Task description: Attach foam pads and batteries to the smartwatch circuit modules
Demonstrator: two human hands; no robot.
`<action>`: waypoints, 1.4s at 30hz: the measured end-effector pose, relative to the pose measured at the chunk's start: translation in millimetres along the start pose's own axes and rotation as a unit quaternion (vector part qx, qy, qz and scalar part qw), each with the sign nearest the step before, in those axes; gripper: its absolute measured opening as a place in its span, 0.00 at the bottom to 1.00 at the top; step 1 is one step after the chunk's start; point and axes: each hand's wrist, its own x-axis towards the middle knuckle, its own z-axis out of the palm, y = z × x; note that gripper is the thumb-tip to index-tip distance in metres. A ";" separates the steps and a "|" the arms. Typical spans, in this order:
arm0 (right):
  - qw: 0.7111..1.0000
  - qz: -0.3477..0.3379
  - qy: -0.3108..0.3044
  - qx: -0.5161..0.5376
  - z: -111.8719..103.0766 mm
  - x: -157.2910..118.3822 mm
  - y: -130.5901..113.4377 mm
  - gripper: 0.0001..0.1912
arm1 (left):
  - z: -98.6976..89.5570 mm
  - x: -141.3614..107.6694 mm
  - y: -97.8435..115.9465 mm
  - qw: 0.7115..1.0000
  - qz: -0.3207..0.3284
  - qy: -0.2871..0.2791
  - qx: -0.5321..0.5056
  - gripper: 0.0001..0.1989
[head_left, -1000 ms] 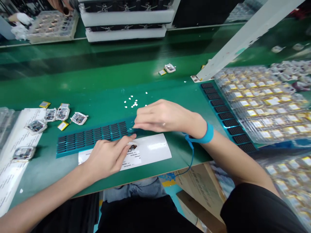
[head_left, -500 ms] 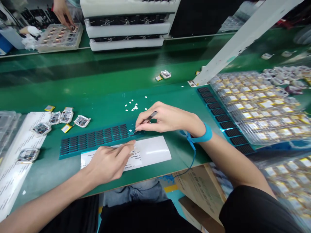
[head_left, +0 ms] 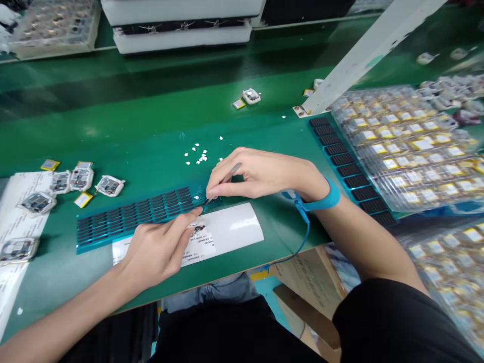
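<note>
My right hand (head_left: 242, 174) is closed in a pinch around slim metal tweezers (head_left: 231, 173), whose tips point down at the right end of a blue strip (head_left: 85, 248) bearing rows of black pads. My left hand (head_left: 161, 244) rests over a white printed sheet (head_left: 238, 229), index finger stretched out to the strip's edge, close beside the tweezer tips. Its other fingers are partly hidden beneath it. A small component (head_left: 197, 229), too small to name, lies on the sheet by that finger. Small white stickers (head_left: 204, 158) are scattered behind the tweezers.
Several white device housings with circuit boards (head_left: 109, 186) and yellow-edged battery cells (head_left: 83, 199) lie left. At right are a second strip of black pads (head_left: 344, 170), stacked clear trays (head_left: 412, 151) and a white post (head_left: 363, 65). A blue wrist strap's cord (head_left: 302, 237) hangs over the table edge.
The view has tilted down and shifted, so the other person's hand at top left is out of frame. Both my hands stay by the strip's right end, the tweezers still held.
</note>
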 end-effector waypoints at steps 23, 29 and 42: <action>0.996 -0.050 0.034 -0.065 -2.5 -5.5 -17.7 0.13 | -4.7 5.0 -2.1 0.997 -0.031 -0.048 -0.046 0.14; 1.000 0.010 -0.008 -0.015 -7.1 -5.5 -10.9 0.13 | -1.5 3.7 -0.1 1.000 -0.015 -0.019 -0.015 0.15; 0.996 0.027 -0.035 0.073 -3.3 -0.9 9.2 0.13 | -1.5 4.0 -0.8 1.000 0.010 0.007 -0.001 0.17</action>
